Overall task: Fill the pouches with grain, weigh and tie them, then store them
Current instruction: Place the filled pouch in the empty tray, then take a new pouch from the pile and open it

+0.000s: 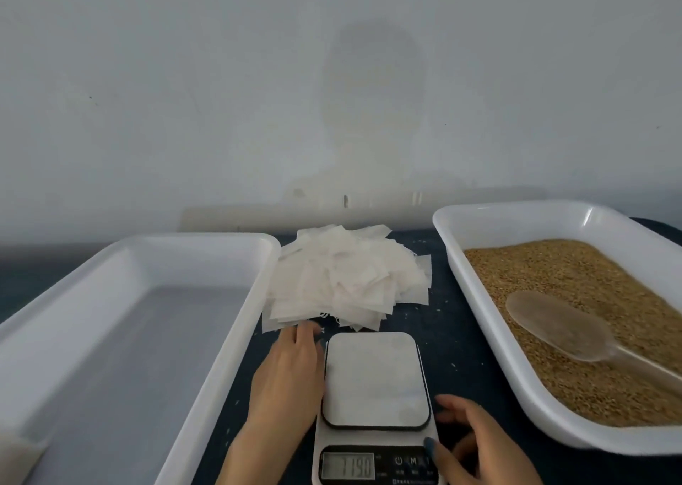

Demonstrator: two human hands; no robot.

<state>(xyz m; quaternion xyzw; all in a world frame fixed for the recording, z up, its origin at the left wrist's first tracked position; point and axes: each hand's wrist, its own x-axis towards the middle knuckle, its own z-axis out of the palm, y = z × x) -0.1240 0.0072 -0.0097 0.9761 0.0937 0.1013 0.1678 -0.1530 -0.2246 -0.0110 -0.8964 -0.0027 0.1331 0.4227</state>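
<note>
Head view
Left hand (pixel 291 368): reached forward along the left side of the scale, fingers straight and pressed together, blurred tips at the near edge of the pouch pile.
Right hand (pixel 479 444): rested at the scale's near right corner, fingers loosely curled and relaxed, thumb tip laid on the button panel.
Scale (pixel 372 381): white kitchen scale, stood on the surface between the two trays; bare square platform, lit display at the front, digits too blurred to read surely.
Pouch pile (pixel 343 278): loose heap of flat white pouches, lay on the surface just behind the scale, touching the left tray's right rim.
Left tray (pixel 184 240): white plastic, sat left of the scale and pouches.
Grain tray (pixel 516 208): white plastic, sat right of the scale, apart from it.
Grain (pixel 590 281): brown, covered that tray's floor.
Scoop (pixel 557 326): translucent plastic, lay on the grain, handle pointed to the near right.
Surface (pixel 454 322): dark blue, flecked with stray grains.
Wall (pixel 221 78): pale, behind everything.
</note>
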